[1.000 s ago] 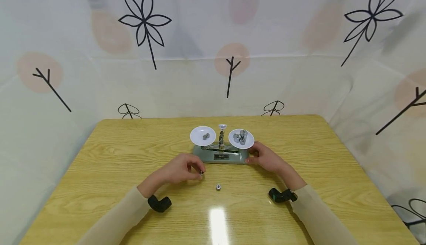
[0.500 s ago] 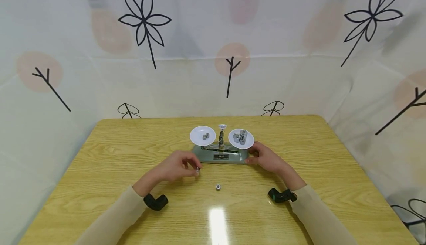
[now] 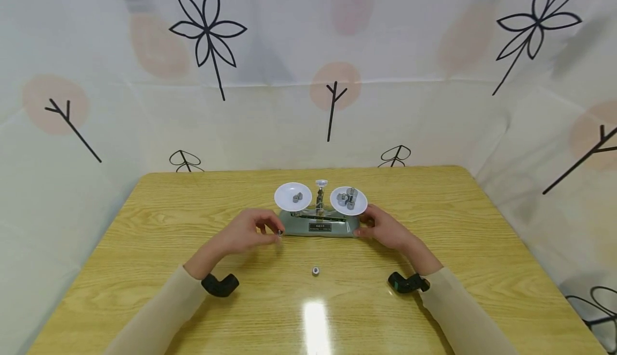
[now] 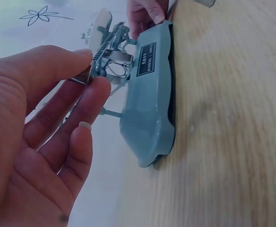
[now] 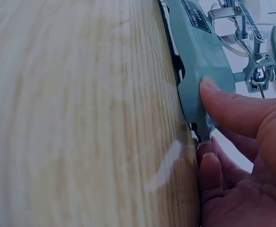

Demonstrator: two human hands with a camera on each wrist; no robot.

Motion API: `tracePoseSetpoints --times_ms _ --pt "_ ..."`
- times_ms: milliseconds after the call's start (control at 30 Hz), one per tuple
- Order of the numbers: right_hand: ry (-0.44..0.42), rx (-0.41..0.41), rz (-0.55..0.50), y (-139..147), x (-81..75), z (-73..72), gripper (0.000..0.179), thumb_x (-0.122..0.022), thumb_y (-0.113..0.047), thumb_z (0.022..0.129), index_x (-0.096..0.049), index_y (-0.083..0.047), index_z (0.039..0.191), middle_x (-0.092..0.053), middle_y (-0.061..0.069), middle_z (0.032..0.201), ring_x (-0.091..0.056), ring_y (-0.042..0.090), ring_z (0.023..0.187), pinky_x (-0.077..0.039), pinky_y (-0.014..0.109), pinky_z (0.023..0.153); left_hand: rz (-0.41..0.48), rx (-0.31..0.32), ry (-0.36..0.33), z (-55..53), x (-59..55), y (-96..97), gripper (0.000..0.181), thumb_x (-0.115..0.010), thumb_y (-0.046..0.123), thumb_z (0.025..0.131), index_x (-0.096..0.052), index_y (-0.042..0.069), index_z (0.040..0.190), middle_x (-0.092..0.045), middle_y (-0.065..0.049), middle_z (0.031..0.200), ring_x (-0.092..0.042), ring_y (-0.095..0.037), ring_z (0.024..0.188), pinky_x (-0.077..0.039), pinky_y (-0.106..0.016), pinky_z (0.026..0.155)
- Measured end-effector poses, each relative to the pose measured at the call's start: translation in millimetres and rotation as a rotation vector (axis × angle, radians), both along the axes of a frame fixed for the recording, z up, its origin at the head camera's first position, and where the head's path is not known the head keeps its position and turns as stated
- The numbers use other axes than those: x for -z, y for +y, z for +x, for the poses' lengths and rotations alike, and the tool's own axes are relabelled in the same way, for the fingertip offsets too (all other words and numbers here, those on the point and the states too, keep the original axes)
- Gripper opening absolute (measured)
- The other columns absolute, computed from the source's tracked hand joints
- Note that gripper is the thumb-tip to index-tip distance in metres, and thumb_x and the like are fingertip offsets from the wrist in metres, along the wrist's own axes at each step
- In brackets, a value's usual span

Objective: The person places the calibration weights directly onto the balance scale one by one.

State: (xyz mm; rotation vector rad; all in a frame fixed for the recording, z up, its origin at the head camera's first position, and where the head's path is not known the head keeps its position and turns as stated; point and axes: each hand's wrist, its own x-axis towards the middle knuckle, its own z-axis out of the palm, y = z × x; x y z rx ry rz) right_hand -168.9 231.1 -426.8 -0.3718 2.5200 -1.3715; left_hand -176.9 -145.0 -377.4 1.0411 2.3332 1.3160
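My left hand [image 3: 248,232] pinches a small metal balance weight [image 3: 279,233] between thumb and fingertips, just off the left front of a grey-green balance scale [image 3: 295,227]. In the left wrist view the weight [image 4: 82,76] is partly hidden by the thumb. My right hand [image 3: 385,229] grips the right end of the scale's base, its thumb on the front face and its fingers curled round the end. Two small weights [image 3: 298,197] sit in the white left pan [image 3: 283,195]. Several larger weights [image 3: 351,199] stand grouped in the right pan [image 3: 361,206].
Another small weight [image 3: 315,271] stands on the wooden table [image 3: 409,189], in front of the scale. A pale patterned curtain [image 3: 279,125] hangs behind the table and along its sides.
My left hand has moved left and farther from me with the pinched weight, to near the scale's left end. My right hand stays on the base.
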Motion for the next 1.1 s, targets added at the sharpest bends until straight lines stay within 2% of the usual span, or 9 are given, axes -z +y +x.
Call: tracePoseSetpoints --times_ms 367,633,900,1100 --pt "-0.007 -0.002 0.001 0 -1.9 0.6 0.051 -0.076 -0.007 0.087 -0.056 -0.003 0.134 -0.053 0.016 0.132 -0.051 0.035 0.118 -0.040 0.052 0.101 0.037 -0.032 0.031 -7.1 -14.4 -6.2 0.017 -0.077 0.008 0.088 -0.072 0.004 0.103 -0.069 0.003 0.098 -0.066 -0.014 0.090 -0.052 -0.036 0.070" --pt "-0.023 0.002 -0.002 0 -2.8 0.8 0.052 -0.075 -0.007 0.087 -0.055 -0.002 0.135 -0.051 0.017 0.133 -0.050 0.035 0.118 -0.039 0.051 0.101 0.069 -0.044 0.064 -12.9 -23.8 -5.3 0.016 -0.078 0.006 0.087 -0.072 0.015 0.099 -0.069 0.003 0.096 -0.066 -0.015 0.089 -0.052 -0.037 0.068" --pt "-0.022 0.005 -0.008 0 -3.4 1.6 0.052 -0.076 -0.007 0.087 -0.054 -0.002 0.134 -0.052 0.016 0.130 -0.049 0.034 0.115 -0.040 0.050 0.099 0.101 -0.041 0.076 -18.1 -31.0 -2.5 0.015 -0.078 0.004 0.086 -0.071 0.004 0.100 -0.068 -0.002 0.097 -0.066 -0.016 0.089 -0.052 -0.034 0.069" --pt "-0.029 0.005 -0.013 -1 -3.8 1.1 0.051 -0.076 -0.008 0.087 -0.055 -0.003 0.133 -0.052 0.016 0.131 -0.049 0.034 0.116 -0.039 0.050 0.100 0.106 -0.029 0.104 -21.6 -38.5 0.4 0.015 -0.077 0.002 0.086 -0.071 0.004 0.100 -0.068 -0.002 0.097 -0.067 -0.016 0.088 -0.053 -0.035 0.068"
